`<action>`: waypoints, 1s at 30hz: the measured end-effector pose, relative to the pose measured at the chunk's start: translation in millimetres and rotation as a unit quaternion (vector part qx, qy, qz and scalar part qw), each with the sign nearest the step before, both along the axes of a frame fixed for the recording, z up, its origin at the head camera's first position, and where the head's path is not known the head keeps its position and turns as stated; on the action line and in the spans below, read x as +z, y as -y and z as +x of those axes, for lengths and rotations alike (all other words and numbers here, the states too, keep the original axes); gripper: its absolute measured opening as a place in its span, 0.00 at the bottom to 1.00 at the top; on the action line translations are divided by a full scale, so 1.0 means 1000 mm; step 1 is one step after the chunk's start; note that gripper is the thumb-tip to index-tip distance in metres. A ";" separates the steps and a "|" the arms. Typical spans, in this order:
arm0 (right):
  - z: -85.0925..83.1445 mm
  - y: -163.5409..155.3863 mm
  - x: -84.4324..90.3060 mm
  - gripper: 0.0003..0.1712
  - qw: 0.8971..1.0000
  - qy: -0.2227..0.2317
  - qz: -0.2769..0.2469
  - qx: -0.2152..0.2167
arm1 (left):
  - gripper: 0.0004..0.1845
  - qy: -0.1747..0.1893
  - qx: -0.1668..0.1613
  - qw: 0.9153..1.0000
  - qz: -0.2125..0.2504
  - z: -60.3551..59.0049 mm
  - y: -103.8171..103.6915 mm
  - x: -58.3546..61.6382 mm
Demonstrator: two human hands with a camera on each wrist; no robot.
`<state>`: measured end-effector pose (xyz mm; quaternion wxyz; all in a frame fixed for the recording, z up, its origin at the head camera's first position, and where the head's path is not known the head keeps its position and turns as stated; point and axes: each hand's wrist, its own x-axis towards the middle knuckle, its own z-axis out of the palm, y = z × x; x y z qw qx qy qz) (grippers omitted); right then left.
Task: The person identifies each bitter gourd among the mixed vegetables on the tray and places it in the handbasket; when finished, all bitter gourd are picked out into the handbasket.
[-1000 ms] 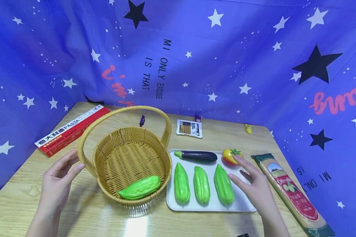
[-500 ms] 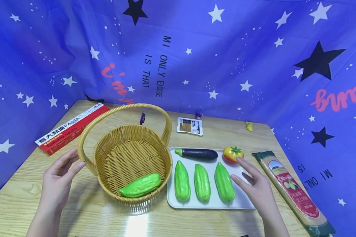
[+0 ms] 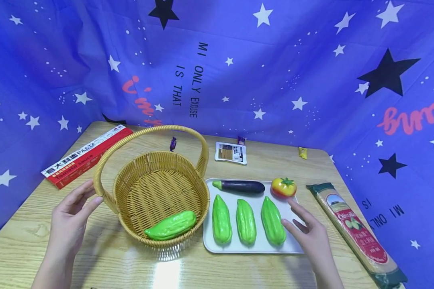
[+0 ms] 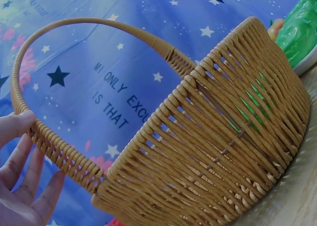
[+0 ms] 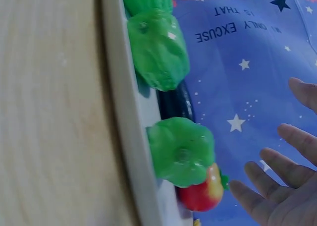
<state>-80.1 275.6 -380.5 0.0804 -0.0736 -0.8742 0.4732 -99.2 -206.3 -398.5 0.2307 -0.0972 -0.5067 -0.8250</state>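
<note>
My left hand point(image 3: 70, 218) is at the left side of the wicker basket point(image 3: 119, 224), lightly holding the lower part of its handle point(image 3: 150, 130) between thumb and fingers. In the left wrist view the thumb lies on the handle; the fingers reach its outer side. One green ridged gourd point(image 3: 170, 225) lies inside the basket. Three more green gourds point(image 3: 221, 220) lie on a white tray point(image 3: 238, 251), below an eggplant point(image 3: 240, 187) and a red-yellow tomato point(image 3: 283, 188). My right hand point(image 3: 311, 230) hovers by the tray's right edge, fingers spread, holding nothing.
A red pasta box point(image 3: 88, 156) lies at the back left. A long bag of pasta point(image 3: 358, 233) lies on the right. A white packet point(image 3: 230, 153) and small wrapped candies point(image 3: 302, 153) lie at the back. Starred blue cloth point(image 3: 217, 80) hangs behind the wooden table.
My right hand has drawn slightly back toward me, away from the tomato. The left hand stays at the handle, and the basket, gourds and tray contents stay put. The head view shifts a little.
</note>
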 end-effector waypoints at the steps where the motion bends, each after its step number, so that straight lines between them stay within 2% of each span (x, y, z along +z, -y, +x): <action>1: 0.000 0.001 -0.002 0.33 1.000 0.004 0.001 -0.001 | 0.24 -0.002 -0.002 1.000 0.001 0.000 0.000 0.000; 12: 0.001 0.005 -0.020 0.35 0.999 0.046 0.019 0.000 | 0.24 -0.008 -0.009 1.000 0.005 0.000 0.001 -0.001; 22: -0.001 0.004 -0.038 0.38 0.997 0.064 0.036 0.012 | 0.24 -0.011 -0.016 1.000 0.006 0.001 0.001 -0.001; 30: 0.000 0.003 -0.044 0.35 0.991 0.090 0.097 0.010 | 0.24 -0.001 -0.007 1.000 -0.003 0.001 0.000 0.000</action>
